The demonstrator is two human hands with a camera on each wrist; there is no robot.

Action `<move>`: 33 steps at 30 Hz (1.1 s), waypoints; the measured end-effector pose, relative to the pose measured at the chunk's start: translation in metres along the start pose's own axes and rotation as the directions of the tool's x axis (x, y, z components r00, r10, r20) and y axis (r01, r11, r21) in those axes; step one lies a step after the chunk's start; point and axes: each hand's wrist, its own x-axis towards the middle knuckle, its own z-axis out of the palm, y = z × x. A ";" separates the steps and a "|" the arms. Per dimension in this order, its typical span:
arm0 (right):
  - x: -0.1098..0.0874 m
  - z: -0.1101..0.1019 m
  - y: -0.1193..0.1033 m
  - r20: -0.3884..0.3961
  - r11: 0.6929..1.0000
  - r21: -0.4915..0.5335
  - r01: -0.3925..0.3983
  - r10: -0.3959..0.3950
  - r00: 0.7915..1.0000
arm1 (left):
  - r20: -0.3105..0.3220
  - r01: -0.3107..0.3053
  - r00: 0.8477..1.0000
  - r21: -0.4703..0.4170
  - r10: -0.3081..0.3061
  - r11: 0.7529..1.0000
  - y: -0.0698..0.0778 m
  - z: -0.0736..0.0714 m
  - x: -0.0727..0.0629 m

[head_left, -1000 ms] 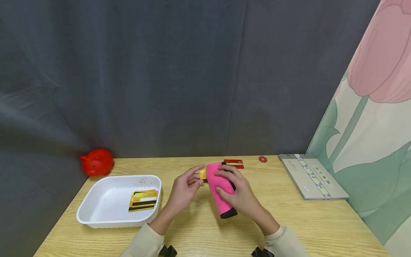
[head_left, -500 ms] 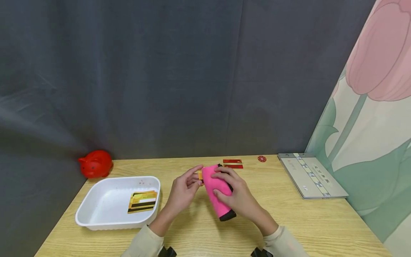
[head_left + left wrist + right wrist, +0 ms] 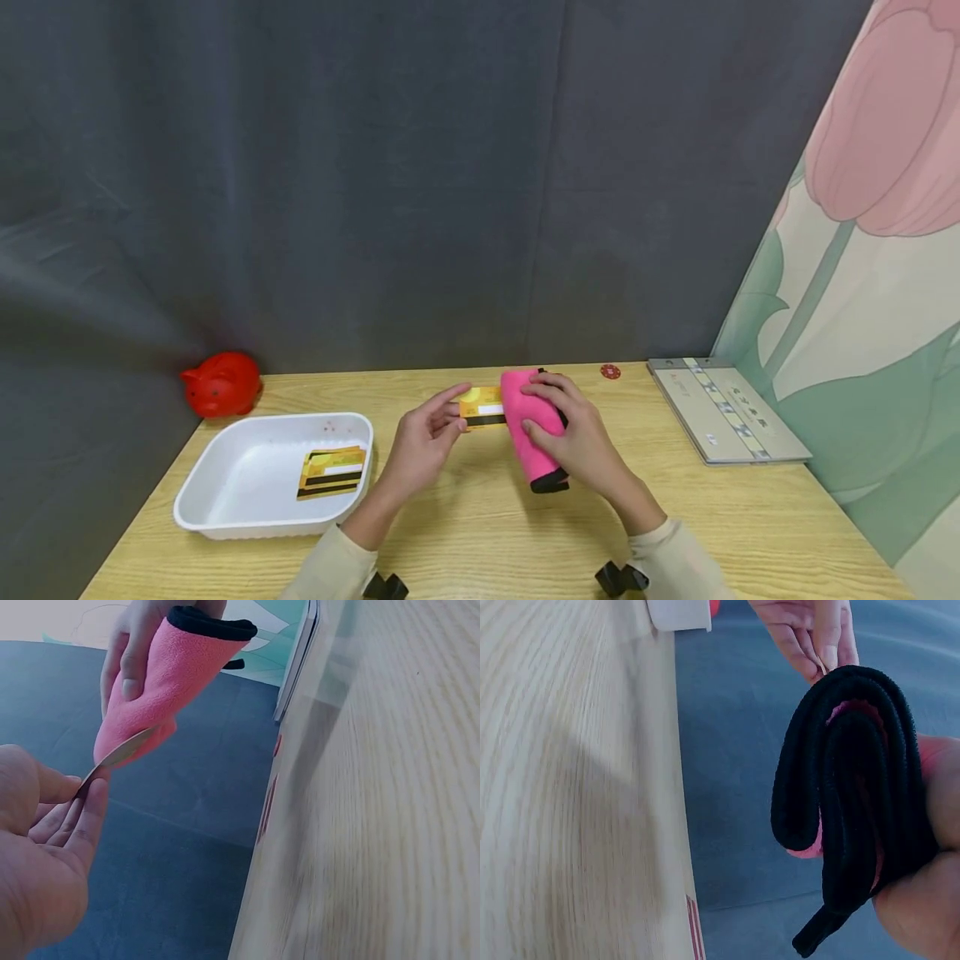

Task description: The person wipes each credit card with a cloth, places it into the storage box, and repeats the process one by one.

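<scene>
My left hand [image 3: 422, 442] pinches the left end of a yellow bank card [image 3: 478, 408] with a black stripe. My right hand [image 3: 576, 433] grips a folded pink towel [image 3: 521, 404] edged in black. The towel covers the card's right end in the head view. In the left wrist view, the card [image 3: 124, 750] is bowed and runs up against the towel's lower side. Stacked folds of black edging [image 3: 799, 787] fill the right wrist view. Both hands hold these things above the wooden table [image 3: 480, 533]. More yellow cards [image 3: 330, 473] lie overlapping in a white tray [image 3: 232, 479] on the left.
Behind the tray sits a red piggy bank [image 3: 222, 385]. A round red chip [image 3: 611, 372] lies at the table's back edge, and a grey album [image 3: 731, 412] at the right. A red card [image 3: 267, 810] lies on the table, hidden behind the towel in the head view.
The right hand has shifted right with the towel, baring more of the yellow card. The left hand keeps its pinch nearly in place. The towel now hides the red card in the head view.
</scene>
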 end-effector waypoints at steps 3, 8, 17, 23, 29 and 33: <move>0.000 -0.004 0.001 -0.014 1.000 0.000 -0.020 0.020 1.000 | 0.004 0.018 1.000 -0.014 -0.018 1.000 -0.001 -0.003 0.001; 0.001 -0.011 0.004 -0.044 0.998 -0.004 -0.055 0.055 0.998 | 0.006 0.059 0.998 -0.032 -0.059 0.998 -0.001 -0.012 0.004; 0.004 -0.020 0.011 -0.088 0.997 0.016 -0.069 0.071 0.994 | 0.012 0.089 0.996 -0.022 -0.089 0.996 0.000 -0.025 0.009; 0.002 -0.024 0.011 -0.095 0.996 0.034 -0.078 0.081 0.992 | 0.040 0.078 0.996 0.009 -0.078 0.997 0.005 -0.042 0.012; 0.003 -0.027 0.011 -0.090 0.995 0.055 -0.081 0.085 0.992 | 0.039 0.087 0.995 0.091 -0.091 0.992 0.007 -0.075 0.006; 0.004 -0.031 0.011 -0.089 0.994 0.061 -0.091 0.096 0.991 | 0.010 0.105 0.994 0.155 -0.108 0.982 0.007 -0.099 -0.002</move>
